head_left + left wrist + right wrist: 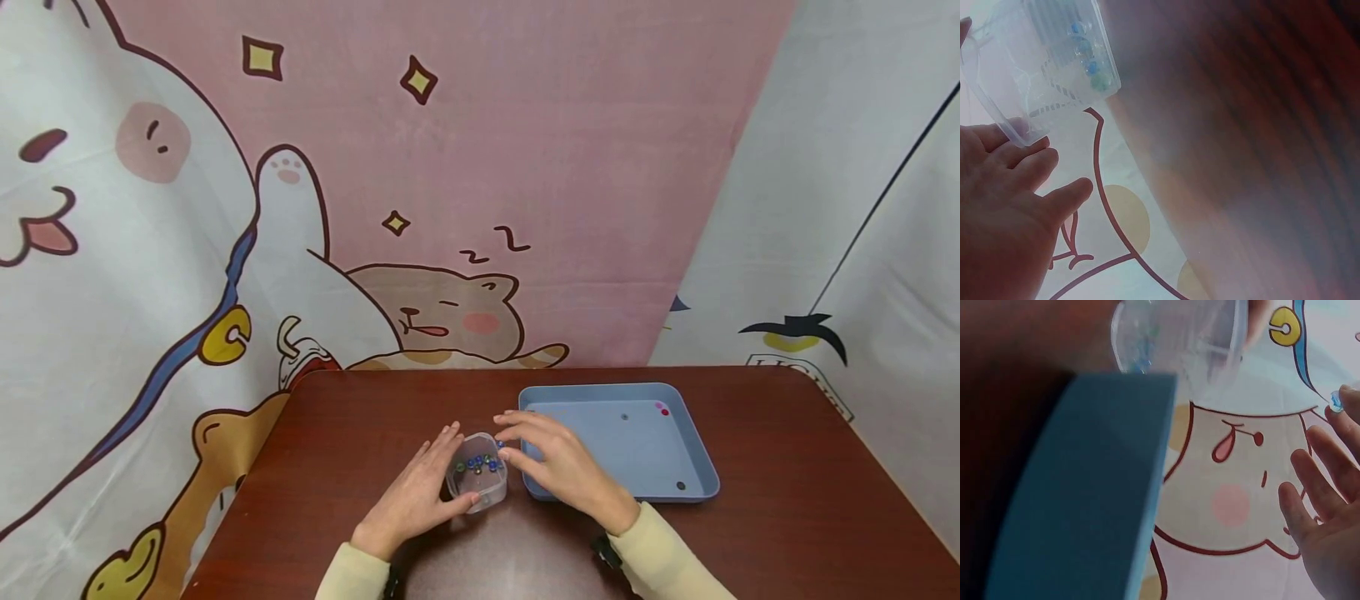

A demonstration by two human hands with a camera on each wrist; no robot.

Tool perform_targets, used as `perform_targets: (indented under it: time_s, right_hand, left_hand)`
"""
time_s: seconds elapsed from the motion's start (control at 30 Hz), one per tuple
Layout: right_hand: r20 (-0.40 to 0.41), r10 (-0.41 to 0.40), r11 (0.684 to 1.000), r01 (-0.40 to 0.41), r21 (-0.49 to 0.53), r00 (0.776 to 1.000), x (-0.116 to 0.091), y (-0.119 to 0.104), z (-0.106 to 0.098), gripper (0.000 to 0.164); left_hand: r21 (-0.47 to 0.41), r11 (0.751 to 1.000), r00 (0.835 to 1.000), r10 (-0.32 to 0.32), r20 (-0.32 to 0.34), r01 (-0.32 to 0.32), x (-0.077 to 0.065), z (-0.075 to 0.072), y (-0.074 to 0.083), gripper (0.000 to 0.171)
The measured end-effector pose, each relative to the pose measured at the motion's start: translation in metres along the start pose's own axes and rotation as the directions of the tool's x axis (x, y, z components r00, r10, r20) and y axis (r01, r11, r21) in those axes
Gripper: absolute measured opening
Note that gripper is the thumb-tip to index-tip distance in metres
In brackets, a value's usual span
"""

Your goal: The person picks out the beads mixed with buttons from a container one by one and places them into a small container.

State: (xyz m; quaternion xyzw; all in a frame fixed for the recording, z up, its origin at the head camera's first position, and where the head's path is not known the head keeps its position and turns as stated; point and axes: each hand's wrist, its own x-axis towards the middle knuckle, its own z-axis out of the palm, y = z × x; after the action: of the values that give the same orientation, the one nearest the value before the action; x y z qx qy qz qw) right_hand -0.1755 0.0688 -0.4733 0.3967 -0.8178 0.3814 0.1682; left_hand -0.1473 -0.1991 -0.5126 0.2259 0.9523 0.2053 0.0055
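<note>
A small clear plastic box (487,498) stands on the table, with several blue and green glass marbles (480,463) on its floor. My left hand (416,496) holds the box from its left side, the thumb along the near wall and the fingers by the far left one. In the left wrist view, the box (1029,62) appears tilted beside the fingers. My right hand (558,462) pinches a blue marble (1335,401) between thumb and forefinger, just beyond the box's right rim. Its other fingers are spread and hold nothing.
Right of the box lies a blue tray (637,450), its left end under my right hand. Inside are a dark marble (681,485), a grey one (625,417) and small red and pink pieces (664,412). Behind the brown table (337,450) hangs a cartoon-print cloth (585,167).
</note>
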Motion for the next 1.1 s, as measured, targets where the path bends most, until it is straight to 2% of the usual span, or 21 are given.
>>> perform_targets:
  time_s: [0.23, 0.5, 0.73, 1.1]
  right_hand:
    - [0.011, -0.023, 0.999, 0.023, 0.036, 1.000, -0.004, -0.002, 0.015, 0.020]
    - [0.089, -0.018, 0.999, 0.015, 0.040, 0.996, -0.006, 0.001, 0.025, 0.019]
    - [0.099, -0.046, 0.999, 0.043, 0.030, 0.994, -0.008, 0.008, 0.032, 0.016]
    - [0.160, -0.002, 1.000, 0.004, -0.014, 0.987, -0.010, 0.012, 0.037, 0.018]
  left_hand:
    - [-0.006, 1.000, 1.000, 0.015, 0.001, -0.015, 0.000, -0.001, 0.001, 0.094]
    - [-0.003, 1.000, 1.000, 0.022, -0.001, -0.022, -0.001, -0.001, 0.001, 0.094]
    - [0.005, 1.000, 1.000, 0.020, -0.002, -0.020, 0.000, 0.000, 0.001, 0.095]
    - [0.004, 0.999, 0.999, 0.035, -0.017, -0.035, 0.000, 0.001, 0.000, 0.094]
